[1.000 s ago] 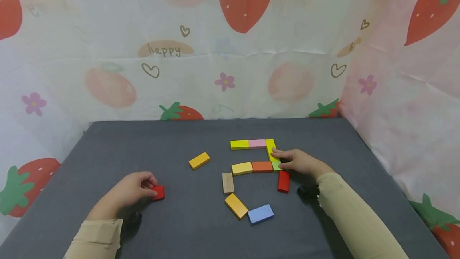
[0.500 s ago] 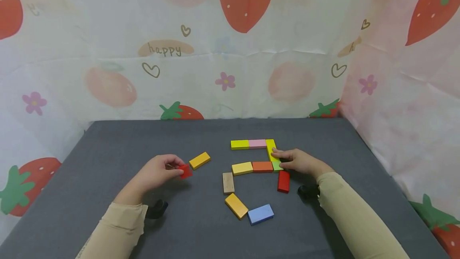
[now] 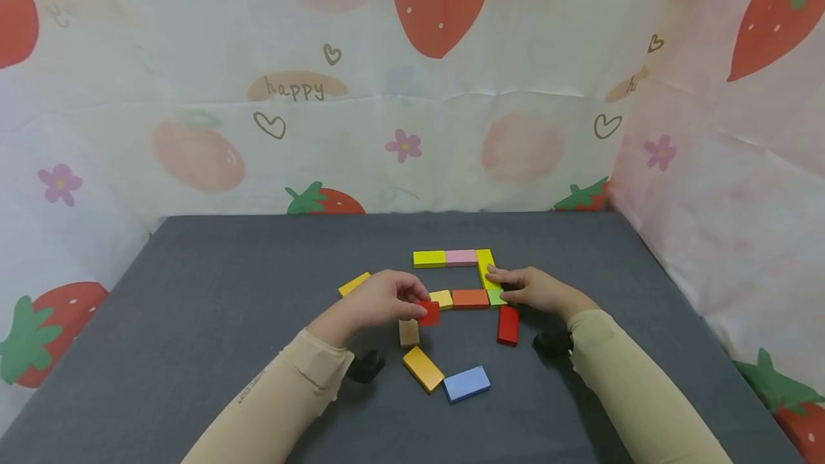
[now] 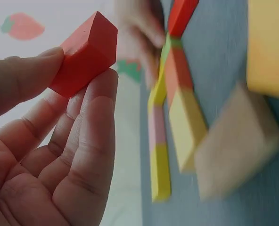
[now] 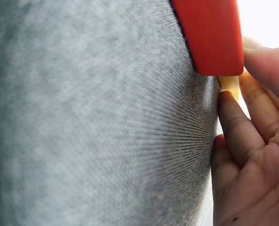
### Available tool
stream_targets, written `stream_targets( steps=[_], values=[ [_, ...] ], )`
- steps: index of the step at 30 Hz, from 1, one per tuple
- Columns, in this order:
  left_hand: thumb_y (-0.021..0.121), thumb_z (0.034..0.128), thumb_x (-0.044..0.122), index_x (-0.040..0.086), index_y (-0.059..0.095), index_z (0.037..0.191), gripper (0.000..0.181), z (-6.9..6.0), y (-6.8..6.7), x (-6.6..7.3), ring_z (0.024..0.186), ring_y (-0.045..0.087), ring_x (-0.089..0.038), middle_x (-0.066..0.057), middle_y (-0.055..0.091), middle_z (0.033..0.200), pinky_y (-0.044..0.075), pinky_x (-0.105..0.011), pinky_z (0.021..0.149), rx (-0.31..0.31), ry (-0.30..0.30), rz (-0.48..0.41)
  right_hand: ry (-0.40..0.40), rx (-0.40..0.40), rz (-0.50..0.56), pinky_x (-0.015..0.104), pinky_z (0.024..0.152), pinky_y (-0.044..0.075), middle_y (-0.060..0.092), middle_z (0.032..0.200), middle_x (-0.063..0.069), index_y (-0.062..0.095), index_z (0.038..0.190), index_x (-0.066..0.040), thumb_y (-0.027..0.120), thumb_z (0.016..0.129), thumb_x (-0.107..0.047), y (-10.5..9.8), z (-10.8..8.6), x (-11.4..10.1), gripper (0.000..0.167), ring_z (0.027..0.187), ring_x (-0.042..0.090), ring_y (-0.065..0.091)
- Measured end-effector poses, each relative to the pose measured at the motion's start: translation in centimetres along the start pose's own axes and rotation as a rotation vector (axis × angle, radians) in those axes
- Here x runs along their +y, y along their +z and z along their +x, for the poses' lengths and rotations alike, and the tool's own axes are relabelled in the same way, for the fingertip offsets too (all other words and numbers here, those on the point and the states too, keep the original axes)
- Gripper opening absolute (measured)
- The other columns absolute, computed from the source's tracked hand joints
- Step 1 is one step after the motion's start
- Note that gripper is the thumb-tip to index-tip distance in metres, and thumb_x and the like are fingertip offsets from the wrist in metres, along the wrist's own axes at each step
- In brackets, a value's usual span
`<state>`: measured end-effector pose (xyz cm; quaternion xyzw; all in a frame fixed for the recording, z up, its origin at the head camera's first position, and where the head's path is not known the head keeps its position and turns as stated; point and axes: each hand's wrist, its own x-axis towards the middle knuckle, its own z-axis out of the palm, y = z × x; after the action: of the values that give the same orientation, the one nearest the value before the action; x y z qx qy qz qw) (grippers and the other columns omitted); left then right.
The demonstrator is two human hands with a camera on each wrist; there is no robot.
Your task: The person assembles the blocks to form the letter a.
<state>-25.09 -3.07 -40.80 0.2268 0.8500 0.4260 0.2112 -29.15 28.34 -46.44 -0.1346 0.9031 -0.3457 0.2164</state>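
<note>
Between thumb and fingers, my left hand (image 3: 377,299) pinches a small red block (image 4: 85,54). It is held above the table, over the pale yellow block (image 3: 442,299) and the bare wood block (image 3: 409,335), partly covering both in the head view. My right hand (image 3: 544,290) rests at the row's right end, fingers fairly straight. Its index finger touches the yellow block (image 3: 484,261) and its thumb is at the green block (image 3: 495,298). Just below that hand lies another red block (image 3: 508,325), large in the right wrist view. An orange-red block (image 3: 470,299) joins the green and pale yellow ones.
At the back, a pink block (image 3: 460,258) and a lime-yellow block (image 3: 429,259) continue the line. Nearer lie an amber block (image 3: 423,369) and a blue block (image 3: 467,384). Another amber block (image 3: 353,285) sits behind my left hand. A grey cloth (image 3: 245,271) covers the table.
My left hand has lifted the red block off the table at the left and carried it rightward to the block line. The right hand has stayed in place.
</note>
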Motion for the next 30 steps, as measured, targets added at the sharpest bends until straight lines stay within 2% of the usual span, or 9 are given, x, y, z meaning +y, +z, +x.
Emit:
stream_targets(
  steps=[6,14,23,26,30],
  values=[
    [0.071,0.0797,0.021,0.018,0.065,0.087,0.010,2.4,2.5,1.8,0.070,0.056,-0.015,0.003,0.064,0.075,0.046,-0.028,0.067,-0.086,0.072,0.069,-0.001,0.005,0.015,0.051,0.105,0.020,0.032,0.145,-0.004,0.046,0.134,-0.028,0.060,0.088,-0.027,0.1,0.0,-0.1,0.048,0.136,0.027,0.021],
    [0.071,0.0798,0.019,0.017,0.065,0.083,0.007,4.9,5.5,3.2,0.065,0.054,-0.012,0.004,0.062,0.071,0.046,-0.024,0.062,-0.199,0.066,0.145,-0.028,0.005,0.050,0.051,0.104,0.022,0.032,0.145,-0.001,0.046,0.134,-0.025,0.060,0.088,-0.023,0.1,-0.2,0.0,0.048,0.136,0.029,0.022],
    [0.070,0.0794,0.015,0.017,0.063,0.078,0.007,6.3,7.7,4.0,0.065,0.049,-0.009,0.006,0.057,0.069,0.041,-0.020,0.057,-0.218,0.115,0.318,-0.027,0.006,0.080,0.049,0.104,0.024,0.033,0.145,-0.002,0.046,0.134,-0.024,0.060,0.088,-0.021,0.1,-0.3,-0.2,0.049,0.136,0.027,0.021],
    [0.071,0.0788,0.016,0.018,0.062,0.078,0.009,6.8,8.3,4.1,0.066,0.049,-0.008,0.007,0.057,0.069,0.041,-0.019,0.058,-0.229,0.105,0.375,-0.033,0.004,0.070,0.049,0.104,0.024,0.033,0.145,-0.002,0.046,0.134,-0.023,0.060,0.088,-0.021,0.1,-0.3,-0.2,0.048,0.136,0.027,0.021],
    [0.073,0.0771,0.017,0.017,0.059,0.079,0.014,7.1,9.1,4.2,0.066,0.050,-0.009,0.006,0.057,0.070,0.041,-0.021,0.058,-0.261,0.065,0.388,-0.038,0.003,0.063,0.049,0.104,0.024,0.033,0.145,-0.002,0.046,0.134,-0.023,0.060,0.088,-0.021,0.0,-0.3,-0.2,0.048,0.136,0.026,0.021]
  ],
)
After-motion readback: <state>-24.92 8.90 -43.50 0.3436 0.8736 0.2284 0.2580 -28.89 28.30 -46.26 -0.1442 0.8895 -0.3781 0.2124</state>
